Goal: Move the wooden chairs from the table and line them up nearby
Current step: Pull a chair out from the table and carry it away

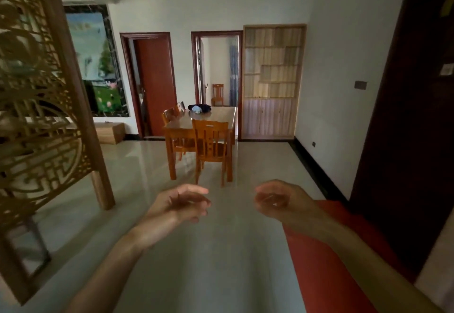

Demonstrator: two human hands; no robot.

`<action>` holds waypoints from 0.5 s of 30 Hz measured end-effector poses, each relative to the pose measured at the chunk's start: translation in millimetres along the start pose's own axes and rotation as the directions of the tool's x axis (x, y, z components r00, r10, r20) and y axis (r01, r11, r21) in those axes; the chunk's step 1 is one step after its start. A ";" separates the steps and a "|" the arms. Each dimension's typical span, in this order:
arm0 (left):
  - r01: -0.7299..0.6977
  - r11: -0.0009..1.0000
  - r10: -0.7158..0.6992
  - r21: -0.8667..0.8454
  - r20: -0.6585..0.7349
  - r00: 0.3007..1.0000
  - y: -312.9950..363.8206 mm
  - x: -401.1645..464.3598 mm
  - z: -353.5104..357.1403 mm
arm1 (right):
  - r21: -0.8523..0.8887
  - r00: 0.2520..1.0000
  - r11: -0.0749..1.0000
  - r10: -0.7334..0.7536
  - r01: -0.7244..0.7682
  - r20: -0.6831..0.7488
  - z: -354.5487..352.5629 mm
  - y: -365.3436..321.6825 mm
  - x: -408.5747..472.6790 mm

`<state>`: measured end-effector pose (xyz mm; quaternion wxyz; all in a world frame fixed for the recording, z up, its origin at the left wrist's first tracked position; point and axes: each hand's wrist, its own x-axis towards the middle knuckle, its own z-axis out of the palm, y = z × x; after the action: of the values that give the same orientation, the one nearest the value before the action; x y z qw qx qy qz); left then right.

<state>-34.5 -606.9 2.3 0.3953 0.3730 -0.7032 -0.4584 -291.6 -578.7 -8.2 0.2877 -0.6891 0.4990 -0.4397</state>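
**Both hands empty, chairs at the table across the room**

Nearest to us, our two bare forearms reach forward over the glossy pale floor (pixel 221 251). Our left hand (pixel 180 203) is loosely curled with the fingers apart and grips nothing. Our right hand (pixel 277 199) is likewise half-curled, palm turned inward, and empty. The two hands are near each other but apart.

The wooden table (pixel 208 118) stands well ahead of us, in front of two doorways. One wooden chair (pixel 211 145) is pushed in at the table's near edge, its back towards us. Two more chairs (pixel 172 116) sit along the table's left edge, partly hidden. A dark bundle (pixel 199 108) with something pale blue on it lies near the table's far edge. A fourth chair (pixel 218 94) shows through the open right-hand doorway, in the next room.

We can read no writing or brand anywhere; the small wall plate (pixel 360 84) on the right is too blurred to tell.

For moving, the floor between us and the table is open. A carved lattice screen (pixel 41 116) bounds it on the left, a dark door (pixel 405 116) and black skirting on the right. Open floor also lies to the left of the table, up to a low wooden cabinet (pixel 109 132).
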 end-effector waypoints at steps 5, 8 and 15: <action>0.004 0.999 -0.004 0.055 -0.004 1.000 -45.2 144.0 -34.9 | -0.018 1.000 1.000 -0.017 0.016 -0.022 -21.1 70.6 139.5; 0.034 0.994 -0.029 0.106 -0.051 0.998 -66.3 233.0 -53.9 | -0.018 1.000 1.000 -0.015 0.015 0.022 -40.9 103.8 237.0; 0.047 0.983 -0.032 0.175 -0.090 0.995 -129.5 417.9 -115.3 | -0.034 0.993 0.997 -0.061 0.064 0.100 -46.0 176.6 437.2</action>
<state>-80.9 -1057.0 0.9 0.3815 0.4402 -0.7157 -0.3853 -359.1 -1047.5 4.3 0.2853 -0.7304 0.4704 -0.4047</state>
